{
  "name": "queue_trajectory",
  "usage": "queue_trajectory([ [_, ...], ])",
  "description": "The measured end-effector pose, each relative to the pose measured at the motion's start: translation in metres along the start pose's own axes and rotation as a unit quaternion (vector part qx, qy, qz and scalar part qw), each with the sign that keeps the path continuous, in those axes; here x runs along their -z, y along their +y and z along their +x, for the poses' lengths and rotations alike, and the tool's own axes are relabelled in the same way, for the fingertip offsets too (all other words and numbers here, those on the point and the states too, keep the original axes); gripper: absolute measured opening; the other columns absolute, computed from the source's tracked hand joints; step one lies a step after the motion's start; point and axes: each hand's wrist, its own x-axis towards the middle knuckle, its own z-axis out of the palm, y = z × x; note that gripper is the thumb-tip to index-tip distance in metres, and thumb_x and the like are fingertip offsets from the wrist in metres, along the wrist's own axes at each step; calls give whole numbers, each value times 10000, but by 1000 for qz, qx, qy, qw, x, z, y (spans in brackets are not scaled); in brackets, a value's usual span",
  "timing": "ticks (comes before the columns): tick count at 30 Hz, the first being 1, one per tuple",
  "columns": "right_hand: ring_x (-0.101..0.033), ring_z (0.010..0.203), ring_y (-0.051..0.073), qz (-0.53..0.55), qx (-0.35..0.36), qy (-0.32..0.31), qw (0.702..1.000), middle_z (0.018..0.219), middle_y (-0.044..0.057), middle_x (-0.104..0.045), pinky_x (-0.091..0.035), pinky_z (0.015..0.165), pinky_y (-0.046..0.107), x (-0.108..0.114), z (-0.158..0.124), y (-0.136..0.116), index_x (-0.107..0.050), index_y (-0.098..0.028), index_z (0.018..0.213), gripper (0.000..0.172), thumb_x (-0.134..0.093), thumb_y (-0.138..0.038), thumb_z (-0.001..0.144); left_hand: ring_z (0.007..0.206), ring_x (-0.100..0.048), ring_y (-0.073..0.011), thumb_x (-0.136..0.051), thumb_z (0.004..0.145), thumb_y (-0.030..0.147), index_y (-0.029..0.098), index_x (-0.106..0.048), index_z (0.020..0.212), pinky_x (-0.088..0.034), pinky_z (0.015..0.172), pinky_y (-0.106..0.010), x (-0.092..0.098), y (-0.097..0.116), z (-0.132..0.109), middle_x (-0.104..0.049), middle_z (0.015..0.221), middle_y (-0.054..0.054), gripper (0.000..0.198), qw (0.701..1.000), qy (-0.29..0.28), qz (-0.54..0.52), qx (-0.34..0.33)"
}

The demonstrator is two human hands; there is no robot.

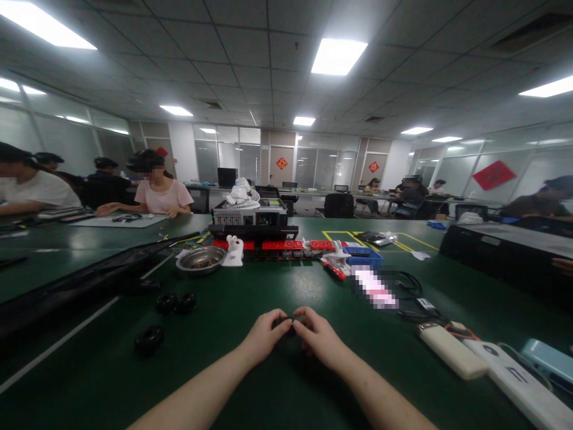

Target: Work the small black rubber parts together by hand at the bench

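Observation:
Above the green tabletop [233, 382], my two hands meet in the middle of the head view. My left hand [265, 335] and my right hand [323, 339] both pinch a small dark round object [291, 328] between thumbs and fingers. Fingers cover most of it, so its exact kind is hidden. To the left of my hands lies a black, shiny ring-shaped piece [149, 340]. Farther back, two similar black rings [166, 303] sit side by side, touching or nearly so.
A metal bowl [201, 261] of small parts stands beyond, beside red strips [286, 245]. A red screwdriver [335, 270] and blue tray [363, 257] are back right. Power banks [452, 350] and cables [409, 286] lie right. Long black panel [89, 286] at left; co-workers [161, 194] sit across.

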Motion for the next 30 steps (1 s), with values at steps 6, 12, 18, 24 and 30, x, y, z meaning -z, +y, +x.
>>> queue_trajectory([
  [6,-430,349,77,22,-92,-29,995,489,-31,-466,-339,311,175,-4,8,12,-447,-155,680,344,-322,-457,788,708,-489,-150,-465,701,492,188,-495,844,-369,629,-230,1,6,-6,-547,788,-5,337,994,0,105,9],
  [12,-505,560,100,-24,32,-3,999,666,-5,-542,-402,488,201,1,1,-3,-525,-157,808,149,-497,-279,728,745,-517,-161,-390,729,538,158,-546,899,-375,655,-234,0,-4,-1,-585,818,-33,444,999,-31,33,-20],
  [18,-504,712,124,-95,117,13,988,862,11,-544,-410,613,221,2,-8,-13,-541,-208,921,284,-580,-161,643,571,-453,-118,-372,734,544,107,-594,736,-333,515,-210,0,-10,4,-526,608,2,489,997,-39,-56,33],
  [24,-516,692,124,-54,45,45,996,859,27,-556,-409,613,235,0,0,1,-455,-188,1050,356,-505,-336,731,624,-477,-130,-434,718,505,133,-564,734,-356,570,-217,1,-4,2,-534,650,7,395,999,-4,-32,7],
  [30,-425,379,77,-34,-90,30,995,487,-10,-510,-327,388,190,1,10,11,-517,-146,742,435,-250,-482,814,771,-517,-164,-490,707,469,171,-541,888,-385,682,-237,2,1,-2,-570,828,-24,353,999,14,13,-38],
])
